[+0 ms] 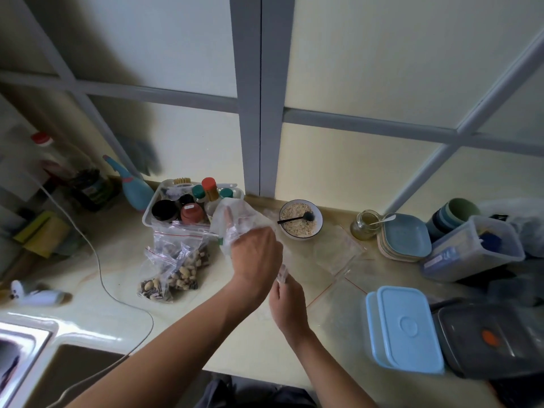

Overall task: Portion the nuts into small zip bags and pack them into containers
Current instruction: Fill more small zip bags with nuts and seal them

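Note:
My left hand (255,254) is raised above the counter with its fingers inside a clear plastic bag (235,219), spreading it. My right hand (288,301) pinches the lower edge of the same bag near its zip strip. Small zip bags filled with mixed nuts (173,269) lie in a heap on the counter to the left of my hands. A white bowl of chopped nuts (300,220) with a black spoon in it stands behind my hands. Empty zip bags (338,254) lie flat to the right. Light blue lidded containers (404,328) sit at the right front.
A white basket of jars (188,207) stands at the back. A small glass jar (364,225), stacked plates (404,238), a clear tub (471,248) and cups crowd the right. A dark lidded box (488,340) sits by the blue containers. A sink (26,357) and a white cable (100,269) are at left.

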A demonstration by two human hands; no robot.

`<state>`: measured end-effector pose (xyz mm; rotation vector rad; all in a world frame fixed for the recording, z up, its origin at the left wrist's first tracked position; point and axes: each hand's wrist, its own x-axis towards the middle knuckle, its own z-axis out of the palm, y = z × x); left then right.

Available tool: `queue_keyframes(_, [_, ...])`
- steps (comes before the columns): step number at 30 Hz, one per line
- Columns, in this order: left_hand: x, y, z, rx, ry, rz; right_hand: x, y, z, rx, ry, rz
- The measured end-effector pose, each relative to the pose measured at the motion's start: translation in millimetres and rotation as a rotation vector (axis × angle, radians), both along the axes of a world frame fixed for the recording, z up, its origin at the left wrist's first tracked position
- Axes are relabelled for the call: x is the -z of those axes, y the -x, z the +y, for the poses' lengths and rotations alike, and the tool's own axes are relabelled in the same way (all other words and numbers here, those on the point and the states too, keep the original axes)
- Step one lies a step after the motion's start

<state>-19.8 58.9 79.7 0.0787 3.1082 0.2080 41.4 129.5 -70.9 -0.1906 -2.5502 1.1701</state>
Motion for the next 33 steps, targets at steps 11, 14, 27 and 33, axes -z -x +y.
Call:
queue_keyframes(11, [26.1,3.5,-37.3,-0.124,0.357,-0.087,-1.8,-0.5,42.1,-0.184,-0.061,0.012])
queue_keyframes(14, [39.5,2.3,-52.7,-0.171,0.372,-0.157,-10.8,6.3,45.7,-0.177,-0.070,0.026])
queue_keyframes(27, [68.3,-13.3,-70.5,-0.131,0.107,-0.356,-11.9,5.1,-9.5,0.070,0.872,-0.330])
queue_keyframes(33, [68.9,-14.7,-72.5,-0.215,-0.039,-0.458,-18.6,9.1,4.2,0.154,0.429,-0.235])
